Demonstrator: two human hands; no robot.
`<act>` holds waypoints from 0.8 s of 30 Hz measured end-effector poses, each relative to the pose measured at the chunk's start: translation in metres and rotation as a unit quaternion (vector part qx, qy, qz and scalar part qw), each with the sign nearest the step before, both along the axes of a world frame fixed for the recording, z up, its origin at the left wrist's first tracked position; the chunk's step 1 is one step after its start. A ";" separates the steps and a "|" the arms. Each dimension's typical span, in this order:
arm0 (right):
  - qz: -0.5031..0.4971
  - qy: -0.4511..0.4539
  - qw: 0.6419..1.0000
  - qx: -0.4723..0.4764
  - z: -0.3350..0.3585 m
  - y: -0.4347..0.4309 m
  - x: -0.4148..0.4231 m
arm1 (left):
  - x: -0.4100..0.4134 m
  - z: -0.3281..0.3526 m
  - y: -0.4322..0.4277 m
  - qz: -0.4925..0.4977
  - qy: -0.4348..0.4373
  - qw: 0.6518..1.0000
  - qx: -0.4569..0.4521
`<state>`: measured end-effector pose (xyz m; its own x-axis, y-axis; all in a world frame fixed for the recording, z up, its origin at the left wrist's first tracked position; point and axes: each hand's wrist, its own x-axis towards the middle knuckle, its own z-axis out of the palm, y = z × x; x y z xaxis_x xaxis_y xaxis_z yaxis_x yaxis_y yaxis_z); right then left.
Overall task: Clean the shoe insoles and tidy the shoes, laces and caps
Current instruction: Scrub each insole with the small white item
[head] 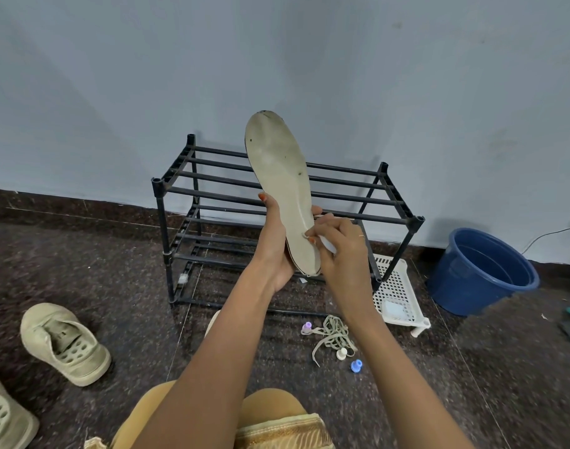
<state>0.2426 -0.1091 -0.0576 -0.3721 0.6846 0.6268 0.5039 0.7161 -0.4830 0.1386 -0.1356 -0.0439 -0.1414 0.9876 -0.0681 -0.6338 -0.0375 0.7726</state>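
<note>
Evidently the cleaning was under way: the insole (282, 176) stood nearly upright in the air in front of the black shoe rack (162, 222), toe end up. The left hand (275, 241) was wrapped round its heel end, thumb on one edge and fingertips showing past the other. The right hand (340, 247) had its fingers curled about a small white tool (327, 244) (brush or cloth, I could not tell which), pressed to the insole's face near the heel.

Several dark specks sat far up by the toe. With the grip so low, working up there would probably bend the thin insole away from the pressure, so the tool might skid off the edge or the dirt stay put. A firm rub could also twist the heel out of the left hand's hold and drop it onto the gritty floor.

Below lay the loose laces (333, 333) with three small caps, purple (307, 327), white (342, 353) and blue (356, 366), close to the person's knees; a shifted leg could scatter them or roll one under the rack. Two shoes (66, 343) lay well apart to the left.
</note>
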 end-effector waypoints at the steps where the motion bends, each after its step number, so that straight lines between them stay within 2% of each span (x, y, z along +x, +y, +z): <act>1: 0.002 -0.003 1.000 0.001 -0.002 -0.001 0.001 | 0.000 -0.001 0.000 0.004 -0.013 1.000 0.005; 8: 0.015 0.005 0.999 -0.031 -0.011 -0.013 0.007 | -0.001 -0.001 0.001 0.051 -0.120 0.990 0.059; 17: 0.040 0.063 0.987 -0.144 -0.011 -0.033 0.006 | 0.000 0.001 0.000 0.097 -0.127 0.985 0.067; 24: -0.019 0.027 0.997 -0.069 -0.004 -0.019 0.007 | 0.000 0.001 0.001 0.053 -0.098 0.992 0.056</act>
